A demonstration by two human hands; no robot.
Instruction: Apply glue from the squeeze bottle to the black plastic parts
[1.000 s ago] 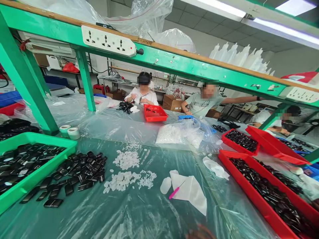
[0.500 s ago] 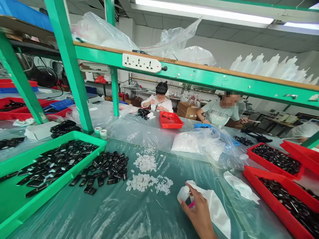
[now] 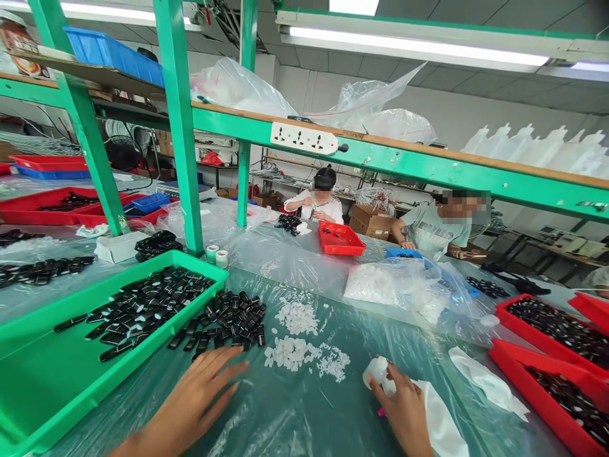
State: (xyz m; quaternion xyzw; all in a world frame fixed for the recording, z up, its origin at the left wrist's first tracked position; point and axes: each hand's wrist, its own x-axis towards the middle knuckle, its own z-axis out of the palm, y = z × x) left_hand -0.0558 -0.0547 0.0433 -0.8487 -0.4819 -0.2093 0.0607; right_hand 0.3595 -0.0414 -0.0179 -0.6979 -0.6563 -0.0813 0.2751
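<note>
My left hand [image 3: 197, 398] lies flat and open on the plastic-covered table, fingers pointing toward a pile of small black parts [image 3: 223, 320]. My right hand [image 3: 404, 409] is closed around a small white bottle [image 3: 375, 374], with a pink tool [image 3: 381, 412] showing just under the hand. It rests at the edge of a white cloth [image 3: 440, 425]. Heaps of tiny white pieces [image 3: 297, 352] lie between the two hands. A green tray [image 3: 71, 374] holding more black parts sits at the left.
Red trays [image 3: 523, 368] of black parts line the right side. A clear bag of white pieces [image 3: 380, 285] and two tape rolls [image 3: 216, 255] sit further back. Green shelf posts [image 3: 178, 127] rise ahead. Two other people work across the table by a red tray [image 3: 354, 244].
The view has swung left and up. My left hand has come into view on the table. My right hand stays at the white bottle, now further right in the frame.
</note>
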